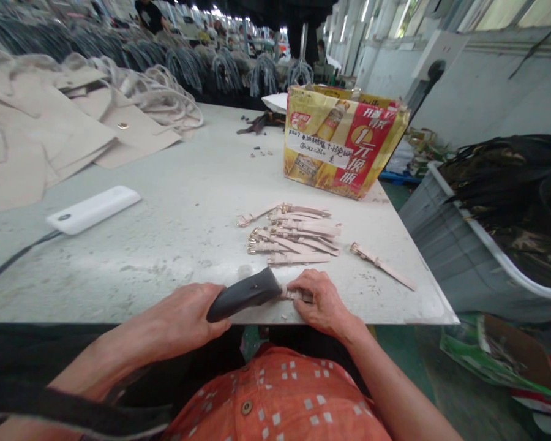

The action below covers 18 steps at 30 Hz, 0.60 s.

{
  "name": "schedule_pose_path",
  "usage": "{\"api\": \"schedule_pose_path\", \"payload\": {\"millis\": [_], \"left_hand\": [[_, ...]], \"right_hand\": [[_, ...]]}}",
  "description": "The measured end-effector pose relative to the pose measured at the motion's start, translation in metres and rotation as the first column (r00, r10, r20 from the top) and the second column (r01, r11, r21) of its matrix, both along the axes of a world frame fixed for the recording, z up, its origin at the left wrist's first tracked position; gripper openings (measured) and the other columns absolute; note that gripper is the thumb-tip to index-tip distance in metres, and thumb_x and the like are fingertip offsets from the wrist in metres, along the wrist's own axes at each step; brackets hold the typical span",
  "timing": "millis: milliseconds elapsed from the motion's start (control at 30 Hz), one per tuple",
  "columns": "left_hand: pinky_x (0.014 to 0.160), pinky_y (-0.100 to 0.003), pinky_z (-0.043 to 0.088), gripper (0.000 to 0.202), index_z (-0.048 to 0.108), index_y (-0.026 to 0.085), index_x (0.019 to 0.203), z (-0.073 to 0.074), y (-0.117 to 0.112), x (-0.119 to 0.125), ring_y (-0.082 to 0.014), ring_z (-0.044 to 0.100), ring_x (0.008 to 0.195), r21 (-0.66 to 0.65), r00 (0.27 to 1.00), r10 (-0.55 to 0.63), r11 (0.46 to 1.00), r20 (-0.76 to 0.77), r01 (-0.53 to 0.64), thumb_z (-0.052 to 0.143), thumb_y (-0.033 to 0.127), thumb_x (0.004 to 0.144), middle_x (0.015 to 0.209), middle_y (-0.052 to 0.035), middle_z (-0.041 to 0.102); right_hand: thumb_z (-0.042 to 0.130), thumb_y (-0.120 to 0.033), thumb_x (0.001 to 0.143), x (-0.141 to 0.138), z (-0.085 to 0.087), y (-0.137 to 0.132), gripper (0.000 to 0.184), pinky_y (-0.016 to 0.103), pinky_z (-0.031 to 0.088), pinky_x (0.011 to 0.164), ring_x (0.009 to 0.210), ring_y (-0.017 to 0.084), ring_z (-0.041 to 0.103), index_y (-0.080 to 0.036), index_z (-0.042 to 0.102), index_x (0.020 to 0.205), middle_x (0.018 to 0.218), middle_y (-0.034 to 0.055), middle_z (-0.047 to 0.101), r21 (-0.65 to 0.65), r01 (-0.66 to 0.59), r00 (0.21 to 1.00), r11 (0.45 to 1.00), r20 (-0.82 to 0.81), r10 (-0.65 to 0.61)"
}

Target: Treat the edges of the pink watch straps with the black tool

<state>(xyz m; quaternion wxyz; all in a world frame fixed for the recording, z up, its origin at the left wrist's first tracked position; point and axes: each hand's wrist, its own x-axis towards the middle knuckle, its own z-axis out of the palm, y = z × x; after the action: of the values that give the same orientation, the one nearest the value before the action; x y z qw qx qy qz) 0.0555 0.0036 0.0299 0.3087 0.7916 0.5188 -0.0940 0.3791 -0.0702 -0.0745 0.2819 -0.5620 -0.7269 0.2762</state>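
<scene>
My left hand (190, 315) grips a black handled tool (245, 293) at the near edge of the grey table (179, 214). The tool's tip rests against a small beige strap (296, 295). My right hand (319, 301) presses that strap down with pinched fingers. Just beyond my hands lies a pile of several beige straps with metal buckles (294, 236). One single strap (382, 265) lies apart to the right.
A yellow and red cardboard box (342, 144) stands at the table's far right. A white power bank (93, 209) with a cable lies left. Beige leather pieces (50, 131) cover the far left. A grey bin of dark material (500, 208) stands at the right.
</scene>
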Motion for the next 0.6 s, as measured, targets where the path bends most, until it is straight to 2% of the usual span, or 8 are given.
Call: {"api": "schedule_pose_path", "payload": {"millis": [100,200,267,367,500,600], "left_hand": [[0.089,-0.04,0.066,0.027,0.09,0.032,0.099,-0.002,0.001,0.003,-0.035,0.093,0.096,-0.012,1.0,0.0,1.0,0.025,0.0,0.079,0.051,0.084,0.1,-0.0048,0.1],[0.09,-0.041,0.066,0.031,0.089,0.03,0.104,-0.002,-0.001,0.001,-0.0363,0.093,0.097,0.044,1.0,0.027,0.999,0.002,-0.027,0.077,0.053,0.087,0.104,-0.0077,0.099],[0.09,-0.043,0.065,0.033,0.087,0.03,0.105,0.0,-0.007,-0.001,-0.0377,0.093,0.098,0.082,0.999,0.038,0.996,-0.03,-0.035,0.076,0.056,0.089,0.104,-0.0097,0.099],[0.09,-0.044,0.064,0.03,0.087,0.03,0.105,0.006,-0.021,0.002,-0.0391,0.093,0.099,0.077,0.998,-0.005,0.997,-0.056,0.009,0.076,0.055,0.092,0.105,-0.0111,0.098],[0.09,-0.046,0.064,0.025,0.088,0.03,0.11,0.015,-0.034,0.018,-0.0425,0.094,0.101,0.082,0.985,-0.102,0.99,-0.141,0.114,0.076,0.048,0.097,0.102,-0.0136,0.097],[0.09,-0.045,0.063,0.022,0.088,0.03,0.113,0.022,-0.03,0.032,-0.0418,0.095,0.102,0.095,0.955,-0.177,0.974,-0.236,0.204,0.077,0.04,0.098,0.1,-0.0136,0.097]], "right_hand": [[0.083,-0.009,0.089,0.0,0.001,0.0,0.041,0.044,0.055,0.107,0.116,0.032,0.079,-0.026,0.099,0.123,0.116,0.0081,0.091,0.0,0.003,1.0,1.0,0.016,-0.003],[0.085,-0.012,0.089,-0.001,0.001,0.001,0.044,0.044,0.056,0.108,0.116,0.032,0.079,-0.025,0.098,0.129,0.118,0.0093,0.092,-0.002,0.008,0.999,1.0,0.034,-0.008],[0.085,-0.013,0.089,-0.001,0.001,0.001,0.046,0.045,0.057,0.109,0.116,0.033,0.08,-0.023,0.097,0.132,0.12,0.0104,0.092,-0.005,0.012,0.999,1.0,0.04,-0.011],[0.085,-0.014,0.09,-0.001,0.0,0.001,0.047,0.046,0.058,0.11,0.118,0.034,0.081,-0.024,0.096,0.135,0.122,0.0109,0.093,-0.005,0.011,0.999,1.0,0.035,-0.011],[0.087,-0.015,0.088,0.002,-0.001,0.0,0.069,0.049,0.062,0.116,0.118,0.034,0.083,-0.023,0.09,0.156,0.126,0.0104,0.094,-0.005,0.018,1.0,1.0,-0.016,-0.018],[0.088,-0.013,0.087,0.005,-0.001,-0.001,0.087,0.051,0.063,0.121,0.12,0.033,0.085,-0.024,0.08,0.173,0.127,0.0084,0.095,-0.011,0.011,0.998,1.0,-0.066,-0.012]]}}
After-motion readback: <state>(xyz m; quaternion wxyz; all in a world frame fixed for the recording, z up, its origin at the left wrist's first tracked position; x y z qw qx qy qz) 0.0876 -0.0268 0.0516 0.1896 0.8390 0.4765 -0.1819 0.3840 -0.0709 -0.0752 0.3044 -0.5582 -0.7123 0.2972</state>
